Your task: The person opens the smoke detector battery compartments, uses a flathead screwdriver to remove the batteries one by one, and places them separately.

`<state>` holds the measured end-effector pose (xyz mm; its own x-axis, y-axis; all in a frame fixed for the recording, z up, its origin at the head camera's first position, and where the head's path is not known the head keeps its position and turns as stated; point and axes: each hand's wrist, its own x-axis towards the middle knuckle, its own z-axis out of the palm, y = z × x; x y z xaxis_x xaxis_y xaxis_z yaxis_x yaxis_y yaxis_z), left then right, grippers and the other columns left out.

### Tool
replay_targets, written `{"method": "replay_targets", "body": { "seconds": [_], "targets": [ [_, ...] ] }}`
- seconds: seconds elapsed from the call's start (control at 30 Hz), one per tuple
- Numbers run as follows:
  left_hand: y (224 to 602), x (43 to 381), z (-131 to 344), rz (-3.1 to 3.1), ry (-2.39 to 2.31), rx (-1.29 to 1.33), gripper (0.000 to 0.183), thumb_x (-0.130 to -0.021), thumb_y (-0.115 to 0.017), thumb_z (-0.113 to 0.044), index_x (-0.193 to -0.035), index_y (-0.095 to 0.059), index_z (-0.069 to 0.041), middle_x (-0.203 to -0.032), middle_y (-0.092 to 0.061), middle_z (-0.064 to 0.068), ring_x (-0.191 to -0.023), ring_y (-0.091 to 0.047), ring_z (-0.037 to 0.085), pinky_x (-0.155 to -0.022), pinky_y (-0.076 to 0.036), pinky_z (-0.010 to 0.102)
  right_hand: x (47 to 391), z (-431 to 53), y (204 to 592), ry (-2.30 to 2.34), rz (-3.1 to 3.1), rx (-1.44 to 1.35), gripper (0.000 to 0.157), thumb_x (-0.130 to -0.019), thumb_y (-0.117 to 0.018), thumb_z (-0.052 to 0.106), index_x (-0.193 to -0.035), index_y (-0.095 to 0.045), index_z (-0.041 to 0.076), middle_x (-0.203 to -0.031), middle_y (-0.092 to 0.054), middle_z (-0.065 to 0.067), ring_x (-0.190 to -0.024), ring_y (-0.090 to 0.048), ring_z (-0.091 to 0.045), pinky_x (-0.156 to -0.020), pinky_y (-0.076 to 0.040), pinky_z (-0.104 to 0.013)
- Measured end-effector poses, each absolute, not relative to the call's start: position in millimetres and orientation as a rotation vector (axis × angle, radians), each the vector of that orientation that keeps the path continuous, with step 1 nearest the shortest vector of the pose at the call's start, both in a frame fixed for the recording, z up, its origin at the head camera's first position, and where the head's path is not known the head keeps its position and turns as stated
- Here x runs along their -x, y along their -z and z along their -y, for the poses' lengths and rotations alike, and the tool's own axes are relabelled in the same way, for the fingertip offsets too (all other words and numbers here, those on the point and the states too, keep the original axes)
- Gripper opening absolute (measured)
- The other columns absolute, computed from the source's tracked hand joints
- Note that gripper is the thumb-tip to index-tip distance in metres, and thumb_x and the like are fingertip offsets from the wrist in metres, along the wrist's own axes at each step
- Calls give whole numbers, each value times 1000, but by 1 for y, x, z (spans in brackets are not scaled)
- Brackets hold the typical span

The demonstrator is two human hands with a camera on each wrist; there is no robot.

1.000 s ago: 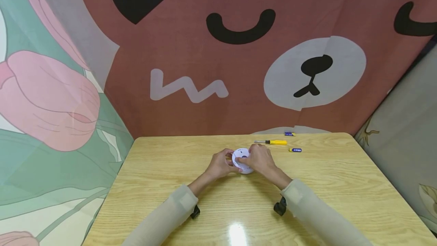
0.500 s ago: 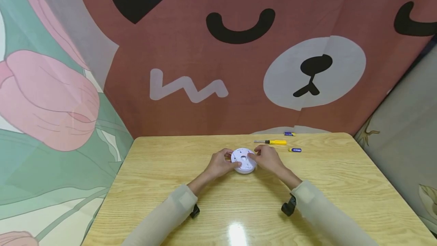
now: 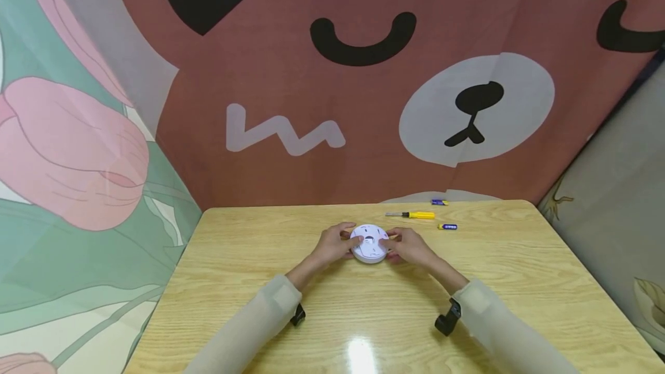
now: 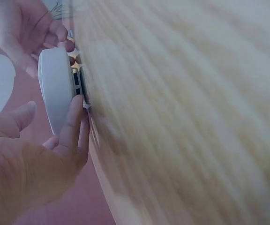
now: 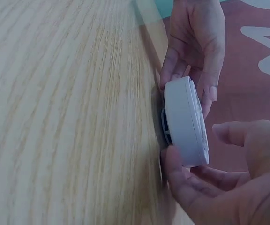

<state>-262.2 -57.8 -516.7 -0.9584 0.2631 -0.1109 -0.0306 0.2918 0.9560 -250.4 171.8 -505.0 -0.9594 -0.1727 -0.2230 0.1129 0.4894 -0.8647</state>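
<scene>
A white, round, flat smoke detector (image 3: pixel 369 250) with a printed face is held low over the table between both hands. My left hand (image 3: pixel 330 245) holds its left side, thumb over the top face and fingers at the rim and beneath. On the opposite side my right hand (image 3: pixel 411 246) grips the rim in the same way, thumb above. In the left wrist view, dark slots show on the underside of the smoke detector (image 4: pixel 57 86), by the left fingertips. The right wrist view shows the smoke detector (image 5: pixel 183 123) edge-on, with right fingers (image 5: pixel 175 166) under its edge.
Behind the right hand lie a yellow-handled screwdriver (image 3: pixel 419 215) and two small blue-and-yellow batteries, one battery (image 3: pixel 447 227) nearer and another battery (image 3: pixel 439 202) at the back edge. A printed bear curtain (image 3: pixel 363 103) rises behind the wooden table (image 3: pixel 249 305).
My right hand has drawn back from over the smoke detector's top to its right rim, uncovering the printed face. The left hand stays at the left side, its thumb shifted slightly.
</scene>
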Motion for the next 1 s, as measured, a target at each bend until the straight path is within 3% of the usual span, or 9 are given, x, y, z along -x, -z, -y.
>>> {"method": "replay_targets", "body": {
  "seconds": [0.17,0.5,0.73,1.0],
  "targets": [
    [518,266,57,-2291,-1710,-165,46,-99,-78,-19,-141,-66,-5,-113,-68,17,-77,-70,17,-70,-66,33,250,-171,509,1560,-2356,9,51,-101,-70,9,-144,-53,-12,-112,-70,-25,-85,-76,-26,-75,-66,-38],
    [519,272,53,-2297,-1705,-152,30,-98,-79,-15,-126,-74,-7,-98,-65,10,-69,-66,14,-62,-64,30,247,-169,508,1587,-2334,-12,53,-99,-73,6,-145,-52,-11,-107,-68,-21,-82,-77,-26,-74,-66,-36],
    [517,272,53,-2287,-1704,-130,27,-98,-78,-11,-123,-74,-6,-91,-61,7,-66,-64,13,-59,-63,29,246,-168,509,1628,-2328,-10,54,-98,-75,4,-144,-52,-12,-107,-69,-23,-82,-77,-26,-74,-66,-36],
    [515,271,54,-2277,-1709,-128,27,-97,-78,-11,-124,-74,-6,-91,-69,9,-66,-67,14,-59,-64,30,246,-168,518,1782,-2231,-41,58,-96,-75,-3,-147,-49,-12,-97,-62,-15,-78,-71,-18,-78,-66,-38]
  ]
}}
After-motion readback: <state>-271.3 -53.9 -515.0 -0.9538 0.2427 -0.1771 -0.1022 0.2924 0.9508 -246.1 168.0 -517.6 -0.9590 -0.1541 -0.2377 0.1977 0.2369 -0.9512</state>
